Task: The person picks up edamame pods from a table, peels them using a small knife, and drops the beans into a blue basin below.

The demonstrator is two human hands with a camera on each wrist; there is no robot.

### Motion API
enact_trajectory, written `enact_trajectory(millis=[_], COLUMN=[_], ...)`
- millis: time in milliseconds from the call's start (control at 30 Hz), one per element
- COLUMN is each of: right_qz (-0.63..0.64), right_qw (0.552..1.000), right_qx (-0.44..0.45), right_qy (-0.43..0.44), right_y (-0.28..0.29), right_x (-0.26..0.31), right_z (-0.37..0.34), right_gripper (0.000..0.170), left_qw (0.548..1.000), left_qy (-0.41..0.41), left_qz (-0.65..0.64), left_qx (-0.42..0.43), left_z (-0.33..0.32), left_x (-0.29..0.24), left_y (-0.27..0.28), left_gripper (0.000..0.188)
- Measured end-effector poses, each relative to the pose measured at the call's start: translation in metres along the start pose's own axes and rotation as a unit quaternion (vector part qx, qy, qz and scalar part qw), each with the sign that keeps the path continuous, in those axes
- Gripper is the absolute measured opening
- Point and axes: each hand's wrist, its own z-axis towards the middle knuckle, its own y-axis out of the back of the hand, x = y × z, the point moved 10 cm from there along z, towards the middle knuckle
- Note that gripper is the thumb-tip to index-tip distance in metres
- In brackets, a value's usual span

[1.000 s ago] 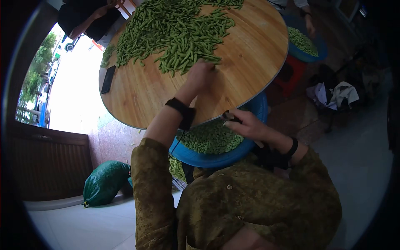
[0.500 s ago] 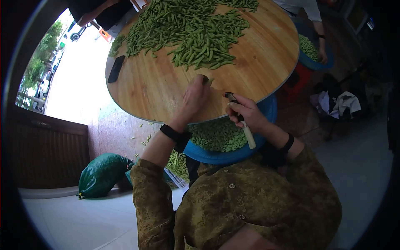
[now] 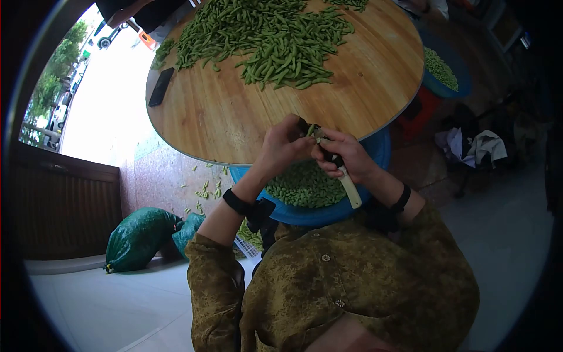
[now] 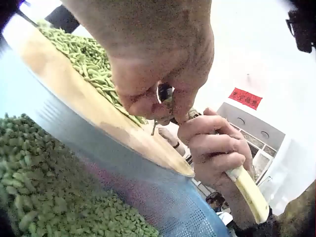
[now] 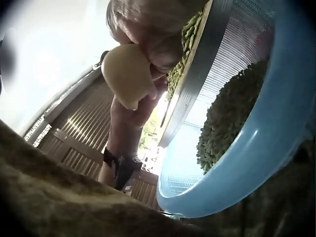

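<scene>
My left hand [image 3: 284, 145] pinches a green bean pod [image 3: 311, 129] just above the near edge of the round wooden table [image 3: 205, 129]. A dark covering [image 3: 302, 125] shows at its fingertips. Close against it, my right hand [image 3: 349, 155] grips a tool with a cream handle [image 3: 351, 192] that juts out below the fist. The tool's working end is mostly hidden by fingers, near the pod. Under both hands is a blue basin [image 3: 302, 219] holding many shelled green beans [image 3: 308, 189]. In the right wrist view the blunt handle end [image 5: 127, 74] sticks out from the fist.
A large heap of bean pods [image 3: 275, 44] covers the table's far side, with a black phone [image 3: 160, 87] at the left. Green sacks [image 3: 141, 239] and scattered pods lie on the floor. Another blue basin of beans [image 3: 440, 69] stands at the right, near another person.
My left hand has drawn back from the pod heap with a pod and now meets the right hand at the table edge. The right hand has risen slightly, still gripping the cream-handled tool.
</scene>
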Motion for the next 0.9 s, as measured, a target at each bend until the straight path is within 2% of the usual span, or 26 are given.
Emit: enact_trajectory(millis=[67,133,267,333,433,567,633,900], right_qz=[-0.002,-0.023,0.001,-0.008,-0.042,-0.047,-0.045,-0.026], right_qw=[1.000,1.000,1.000,0.999,0.998,0.998,0.997,0.997], right_qx=[-0.006,0.002,0.007,0.048,0.044,0.046,0.053,0.069], right_qy=[0.005,-0.006,-0.001,-0.008,-0.015,-0.016,-0.012,-0.036], right_y=[0.001,-0.002,-0.007,-0.014,-0.017,-0.013,-0.014,-0.019], right_x=[0.003,0.002,0.000,-0.002,-0.004,-0.010,-0.010,-0.015], right_z=[-0.003,-0.006,-0.008,-0.010,-0.013,-0.013,-0.012,-0.013], right_gripper=[0.015,0.013,0.012,0.012,0.012,0.011,0.012,0.016], left_qw=[1.000,0.997,0.999,0.982,0.983,0.979,0.974,0.986], left_qy=[-0.004,0.008,0.045,0.090,0.119,0.118,0.151,0.129], left_qz=[-0.005,-0.068,-0.011,-0.165,-0.138,-0.160,-0.164,-0.103], left_qx=[0.015,0.024,0.016,-0.011,-0.018,-0.046,-0.036,0.000], left_z=[-0.005,-0.012,-0.015,-0.019,-0.026,-0.030,-0.032,-0.036], left_x=[-0.005,-0.005,0.006,0.010,0.015,0.020,0.018,0.023], left_y=[-0.004,-0.007,-0.001,-0.001,-0.001,0.002,0.001,0.003], left_gripper=[0.025,0.020,0.020,0.020,0.017,0.012,0.008,0.010])
